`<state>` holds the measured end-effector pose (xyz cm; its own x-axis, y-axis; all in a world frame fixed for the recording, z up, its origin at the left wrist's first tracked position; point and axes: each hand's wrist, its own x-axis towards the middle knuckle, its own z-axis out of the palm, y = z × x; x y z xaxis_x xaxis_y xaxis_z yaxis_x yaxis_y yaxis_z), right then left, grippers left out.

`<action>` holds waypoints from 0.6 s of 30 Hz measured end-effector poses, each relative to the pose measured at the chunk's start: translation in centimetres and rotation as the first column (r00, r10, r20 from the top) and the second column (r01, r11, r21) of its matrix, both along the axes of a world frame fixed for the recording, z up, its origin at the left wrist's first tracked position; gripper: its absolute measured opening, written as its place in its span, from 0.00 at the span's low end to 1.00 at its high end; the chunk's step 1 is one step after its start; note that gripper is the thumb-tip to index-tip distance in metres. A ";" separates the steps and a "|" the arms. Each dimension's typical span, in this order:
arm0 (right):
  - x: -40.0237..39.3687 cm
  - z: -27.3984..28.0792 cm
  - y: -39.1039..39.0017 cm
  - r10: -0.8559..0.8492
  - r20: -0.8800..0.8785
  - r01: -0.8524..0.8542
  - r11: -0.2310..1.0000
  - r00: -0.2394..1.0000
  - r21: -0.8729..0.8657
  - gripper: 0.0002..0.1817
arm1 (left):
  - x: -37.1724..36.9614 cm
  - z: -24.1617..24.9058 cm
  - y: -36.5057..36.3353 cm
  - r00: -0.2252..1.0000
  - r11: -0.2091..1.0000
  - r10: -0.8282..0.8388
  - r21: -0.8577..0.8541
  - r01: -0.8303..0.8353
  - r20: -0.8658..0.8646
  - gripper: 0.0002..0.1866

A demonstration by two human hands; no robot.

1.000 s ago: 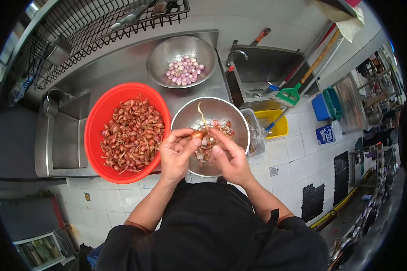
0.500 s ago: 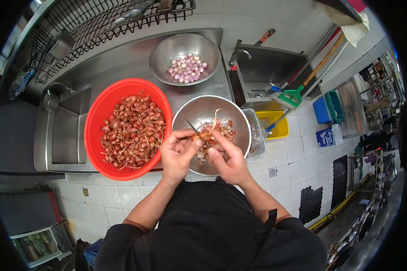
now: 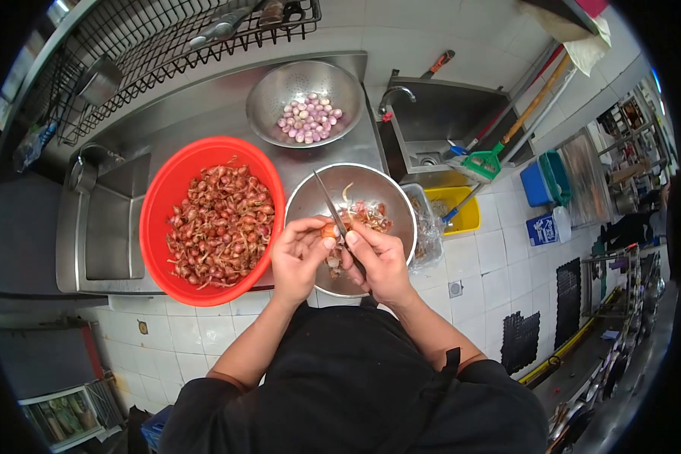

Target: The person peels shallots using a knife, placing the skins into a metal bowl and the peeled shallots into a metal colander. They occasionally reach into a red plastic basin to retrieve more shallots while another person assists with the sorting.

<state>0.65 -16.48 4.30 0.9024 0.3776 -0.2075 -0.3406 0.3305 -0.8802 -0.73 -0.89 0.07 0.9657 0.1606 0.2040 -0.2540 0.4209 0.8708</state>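
My left hand [image 3: 298,256] pinches a small reddish-brown shallot [image 3: 329,231] over the front of a steel bowl [image 3: 300,198]. My right hand [image 3: 380,261] is closed round a knife [image 3: 328,198], its blade pointing up and away to the left, right beside the shallot. Inside the bowl lie shallot skins [image 3: 372,216] and trimmings. To the left stands a red basin [image 3: 153,219] heaped with unpeeled shallots [image 3: 219,223]. Behind the bowl, a steel colander [image 3: 268,94] holds peeled, pale purple shallots [image 3: 309,119].
A sink [image 3: 113,242] lies at the left and another sink [image 3: 450,125] at the back right. Right of the bowl are a plastic-lined container [image 3: 425,234] and a yellow tub [image 3: 469,219]. A green brush [image 3: 486,163] leans nearby. A wire rack [image 3: 166,57] hangs above.
The knife blade has swung more upright and now lies against the shallot. My right fingers have curled in round the knife. A loose strand that stood by my right fingers is now behind the blade.
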 end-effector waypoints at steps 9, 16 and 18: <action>-0.2 -1.4 0.7 -0.048 0.157 0.062 0.995 0.986 -0.081 0.18 | 0.8 0.0 1.1 0.973 0.991 -0.131 -0.024 0.128 -0.191 0.14; 0.7 -1.9 -0.5 -0.197 0.108 0.211 0.967 0.974 -0.141 0.17 | 0.7 -0.3 1.8 0.944 0.910 -0.302 -0.337 0.243 -0.134 0.15; 1.6 -2.5 -1.4 -0.214 0.119 0.234 0.954 0.969 -0.189 0.18 | 0.8 0.0 2.4 0.937 0.889 -0.314 -0.393 0.234 -0.155 0.15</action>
<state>2.26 -17.89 1.83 0.9785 0.1228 -0.1659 -0.1884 0.2027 -0.9609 0.04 1.49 0.07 0.9953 -0.0930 -0.0274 0.0878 0.7433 0.6632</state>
